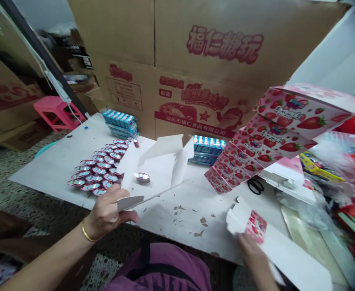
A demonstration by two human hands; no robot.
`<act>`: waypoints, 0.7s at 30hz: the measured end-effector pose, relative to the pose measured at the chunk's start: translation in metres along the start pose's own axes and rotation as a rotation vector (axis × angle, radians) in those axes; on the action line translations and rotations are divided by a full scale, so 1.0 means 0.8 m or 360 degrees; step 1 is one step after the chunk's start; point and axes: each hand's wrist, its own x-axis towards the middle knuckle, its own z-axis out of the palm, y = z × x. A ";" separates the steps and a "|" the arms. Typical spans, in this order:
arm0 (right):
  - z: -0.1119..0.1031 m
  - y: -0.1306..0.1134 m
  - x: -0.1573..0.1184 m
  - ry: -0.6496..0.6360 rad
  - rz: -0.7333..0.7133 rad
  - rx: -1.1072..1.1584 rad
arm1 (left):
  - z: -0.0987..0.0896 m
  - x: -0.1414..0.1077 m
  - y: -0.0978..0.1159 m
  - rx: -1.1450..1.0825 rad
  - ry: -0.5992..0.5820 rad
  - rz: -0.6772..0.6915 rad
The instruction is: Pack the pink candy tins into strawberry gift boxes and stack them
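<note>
My left hand (107, 214), with a gold bangle at the wrist, is closed on the near flap of an opened white cardboard box (181, 167), thumb underneath. One oval, shiny-topped pack (142, 177) shows within the box's white walls. Left of it stand rows of similar oval packs (94, 178) with silvery tops and dark red sides. At the lower right, my right hand (253, 254), slightly blurred, grips the edge of a white carton (298, 258) with a strawberry-print flap; its fingertips are partly hidden.
Stacked strawberry-print boxes (250, 149) lean at the right, beside black-handled scissors (255, 186). Blue packs (121, 123) stand at the back against a large brown carton (129, 40). Plastic bags (325, 198) crowd the right side. A pink stool (57, 111) is on the floor.
</note>
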 end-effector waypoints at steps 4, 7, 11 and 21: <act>0.077 -0.047 0.023 -0.0289 -0.0060 0.0041 | -0.002 -0.015 0.008 -0.0102 -0.0052 0.0068; 0.093 -0.140 0.076 -0.0303 -0.0296 0.0510 | 0.002 -0.033 0.016 -0.0164 -0.0014 0.0119; 0.095 -0.275 0.118 -0.0440 -0.0573 0.0839 | 0.015 -0.058 0.020 -0.0212 -0.0021 0.0111; 0.146 -0.275 0.105 -0.1058 -0.1109 0.0337 | 0.116 -0.131 0.024 0.0011 -0.0586 -0.0860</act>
